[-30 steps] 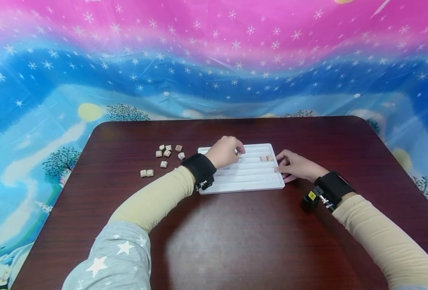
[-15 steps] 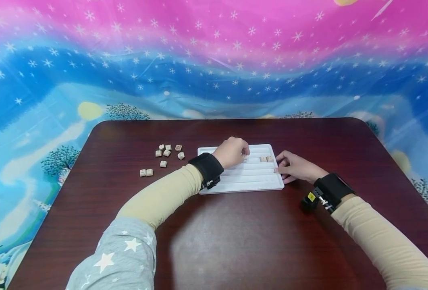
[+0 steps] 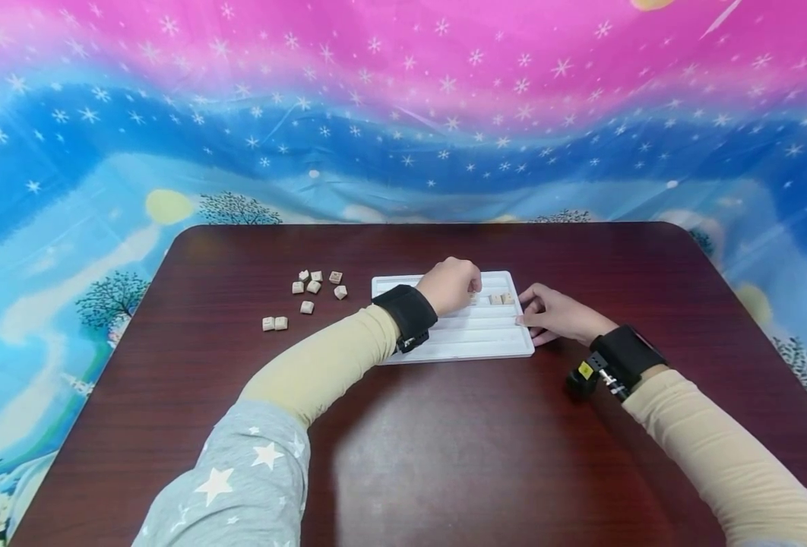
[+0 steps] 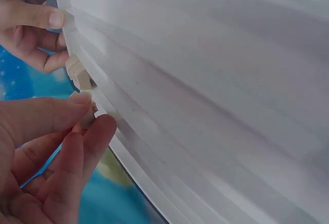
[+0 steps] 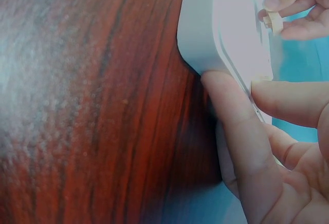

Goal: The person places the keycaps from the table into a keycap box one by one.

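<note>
A left hand (image 3: 450,286) pinches a beige keycap (image 5: 276,22) at the white ridged tray (image 3: 465,351), beside two lined-up keycaps (image 3: 501,299) in it; the right hand (image 3: 562,313) grips the tray's right end. Nine loose keycaps (image 3: 314,287) lie left of the tray.

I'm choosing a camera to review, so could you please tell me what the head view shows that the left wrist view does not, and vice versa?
Only the head view: the loose blocks scattered on the dark tabletop, and both sleeves.

Only the left wrist view: a clear look at the left hand pinching a small block, which the head view mostly hides.

Both: the white tray, the right hand at its edge, and blocks in the tray near that hand.
</note>
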Motion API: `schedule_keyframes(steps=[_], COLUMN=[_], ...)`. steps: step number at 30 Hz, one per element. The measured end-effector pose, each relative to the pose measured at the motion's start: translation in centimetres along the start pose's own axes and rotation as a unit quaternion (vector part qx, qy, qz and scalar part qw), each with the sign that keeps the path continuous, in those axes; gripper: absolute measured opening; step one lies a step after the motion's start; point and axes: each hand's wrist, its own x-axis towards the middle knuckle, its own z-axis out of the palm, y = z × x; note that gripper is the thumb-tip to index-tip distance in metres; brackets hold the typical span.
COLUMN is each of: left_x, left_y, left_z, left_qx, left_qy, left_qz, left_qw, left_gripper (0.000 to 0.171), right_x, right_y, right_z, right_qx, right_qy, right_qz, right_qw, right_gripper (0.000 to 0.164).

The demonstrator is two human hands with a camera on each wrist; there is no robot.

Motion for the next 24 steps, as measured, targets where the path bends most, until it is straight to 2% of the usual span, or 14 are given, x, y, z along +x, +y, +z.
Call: schedule_keyframes(steps=[5, 10, 17, 24], left_x=[0.15, 0.34, 0.37, 0.46], left_y=[0.24, 0.47, 0.77, 0.92], left_z=[0.17, 0.46, 0.77, 0.77], left_qx=[0.013, 0.012, 0.036, 0.036], left_qy=[-0.002, -0.008, -0.007, -0.003], left_qz=[0.007, -0.001, -0.016, -0.017], left_qw=[0.9999, 0.9999, 0.9992, 0.9992], left_gripper=[0.017, 0.016, 0.019, 0.019], right_x=[0.16, 0.18, 0.25, 0.17], right_y=[0.15, 0.15, 0.1, -0.03], right_z=[0.02, 0.05, 0.14, 0.1], right_qx=[0.002, 0.004, 0.005, 0.004], right_qy=[-0.002, 0.0, 0.001, -0.001], right_qz=[-0.002, 0.001, 0.008, 0.009], right_qw=[1.0, 1.0, 1.0, 1.0], right_gripper=[0.042, 0.043, 0.045, 0.044])
